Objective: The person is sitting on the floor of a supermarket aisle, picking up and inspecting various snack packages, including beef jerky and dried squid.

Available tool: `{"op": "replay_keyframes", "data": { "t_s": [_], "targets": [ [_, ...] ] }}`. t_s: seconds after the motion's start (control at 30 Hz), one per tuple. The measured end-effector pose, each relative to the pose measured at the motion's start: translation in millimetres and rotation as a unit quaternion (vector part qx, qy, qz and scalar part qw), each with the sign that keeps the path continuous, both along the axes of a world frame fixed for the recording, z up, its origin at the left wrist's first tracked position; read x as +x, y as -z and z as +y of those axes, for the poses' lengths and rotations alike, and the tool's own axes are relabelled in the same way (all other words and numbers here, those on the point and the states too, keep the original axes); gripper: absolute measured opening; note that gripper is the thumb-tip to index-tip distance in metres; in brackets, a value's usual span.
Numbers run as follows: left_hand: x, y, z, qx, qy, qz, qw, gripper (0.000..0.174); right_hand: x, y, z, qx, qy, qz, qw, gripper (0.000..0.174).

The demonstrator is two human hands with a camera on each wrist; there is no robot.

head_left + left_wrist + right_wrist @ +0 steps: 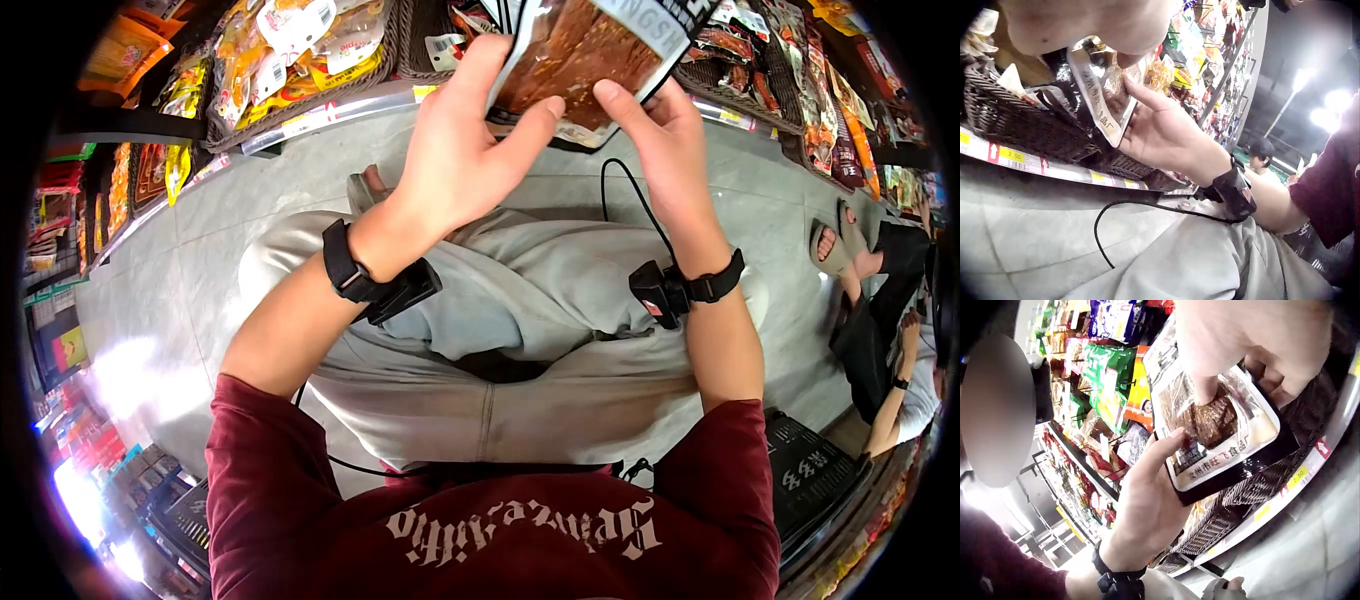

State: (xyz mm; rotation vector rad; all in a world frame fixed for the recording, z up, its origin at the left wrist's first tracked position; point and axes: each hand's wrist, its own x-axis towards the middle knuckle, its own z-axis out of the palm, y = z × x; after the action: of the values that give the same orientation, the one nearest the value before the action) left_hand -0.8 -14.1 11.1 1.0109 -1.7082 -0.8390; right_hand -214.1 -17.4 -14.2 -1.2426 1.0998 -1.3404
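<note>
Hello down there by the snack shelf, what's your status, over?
Left hand and right hand both pinch the snack packet. Packet in front of wicker basket. Nothing blocking.

Maroon top [480, 520], grey trousers [530, 300], blk wrist straps [345, 265].

Packet [585, 55]: top cut off by the head view's upper edge. Behind it, fingers of the left hand [455, 150] and right hand [665, 140] are hidden.
</note>
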Motion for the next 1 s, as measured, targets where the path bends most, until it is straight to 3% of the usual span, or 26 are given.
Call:
{"op": "replay_keyframes", "data": {
  "t_s": [0.07,0.13,0.2,0.27,0.33,0.43,0.53,0.63,0.73,0.83,1.0],
  "targets": [
    [-2,-7,0,0.001,0.018,0.005,1.0,0.05,-5,2,-3,0.027,0.009,-0.064,0.998,0.03],
    [-3,-16,5,0.078,0.076,0.01,0.994,0.056,-6,0,-6,0.048,0.022,-0.071,0.996,0.035],
    [-4,-9,8,0.031,0.104,0.031,0.994,0.081,-3,-9,-7,0.074,0.057,-0.109,0.99,0.041],
    [-9,-3,10,0.038,0.124,0.074,0.989,0.085,-12,-3,-7,0.09,0.053,-0.093,0.99,0.051],
    [-2,-14,38,0.043,0.1,0.06,0.992,0.089,-16,2,-10,0.071,0.087,-0.124,0.986,0.059],
    [4,-23,53,0.046,0.058,0.031,0.997,0.099,-17,-4,-8,0.07,0.047,-0.156,0.984,0.06],
    [4,-13,-8,0.124,0.054,0.055,0.989,0.075,-28,2,-12,0.051,-0.018,-0.171,0.984,0.065],
    [6,-5,-12,0.083,0.041,0.077,0.993,0.058,-24,0,-8,0.07,0.016,-0.097,0.993,0.071],
    [4,-3,-8,0.079,0.027,0.074,0.994,0.047,-26,7,-10,0.071,0.043,0.054,0.995,0.052],
    [2,7,-4,0.058,0.045,0.058,0.996,0.035,-24,4,-11,0.026,0.097,0.119,0.988,0.043],
    [-6,18,-5,-0.044,0.052,-0.014,0.998,0.019,-52,-23,-30,0.025,0.123,0.124,0.984,0.021]
  ]
}}
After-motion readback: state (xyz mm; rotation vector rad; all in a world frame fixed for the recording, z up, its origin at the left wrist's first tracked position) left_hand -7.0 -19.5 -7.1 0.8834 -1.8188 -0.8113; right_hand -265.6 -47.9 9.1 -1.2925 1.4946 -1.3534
